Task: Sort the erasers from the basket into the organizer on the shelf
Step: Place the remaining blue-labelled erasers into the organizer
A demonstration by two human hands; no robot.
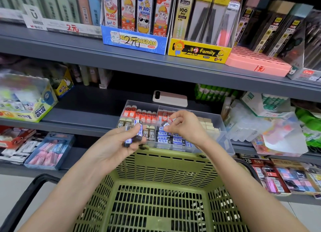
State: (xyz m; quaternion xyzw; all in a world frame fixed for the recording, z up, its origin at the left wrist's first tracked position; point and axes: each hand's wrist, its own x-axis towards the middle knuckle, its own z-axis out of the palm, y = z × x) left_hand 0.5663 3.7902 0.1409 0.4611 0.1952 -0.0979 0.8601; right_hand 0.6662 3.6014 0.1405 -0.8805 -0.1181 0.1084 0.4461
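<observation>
- The grey shelf [83, 120] runs left to right across the middle of the scene and carries the organizer.
- The green basket [156, 162] sits nearest, its far rim just below the organizer.
- The clear organizer [224, 132] stands on the shelf edge. It holds red-sleeved erasers [140, 114] far left, 2B erasers [149, 135] near left, blue-sleeved erasers [166, 138] near the centre and cream erasers [206, 124] on the right.
- The left hand [118, 145] is palm-up over the basket's far rim, its grip curled round a small bundle of dark erasers [133, 132].
- The right hand [184, 126] hovers over the organizer's centre, its grip narrowed to a fingertip pinch on a single eraser [165, 123].
</observation>
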